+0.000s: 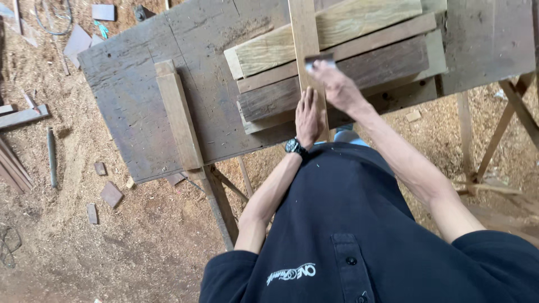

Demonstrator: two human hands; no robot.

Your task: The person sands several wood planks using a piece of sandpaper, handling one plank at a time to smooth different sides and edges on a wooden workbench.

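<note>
On a weathered wooden table (140, 84) standing in a sawdust-strewn workshop, we look down from the head camera, the only view we have, at a person in a dark polo shirt working a narrow pale strip of wood (304, 33). The strip lies across a stack of planks (365, 62) on the table; we count about four planks in it, two pale and two darker. It runs from the table's far edge back to the near edge, towards the person.

The left hand (309, 116) lies flat and open, palm down, on the near end of the strip, pressing it onto the stack, we judge, so that it cannot slide. A black wristwatch (294, 147) sits on that wrist. Just beyond it along the strip, the right hand (335, 84) is closed around a small flat grey scraper-like blade (319, 59), its edge set against the strip's top face; the blade is blurred, so we cannot tell more about it.

Left of the stack, a single squared timber block (178, 115) rests apart on the table, overhanging the near edge. Below the table, on the sawdust floor (112, 247), we count at least four small wood offcuts (111, 193) and one round bar (51, 157).
</note>
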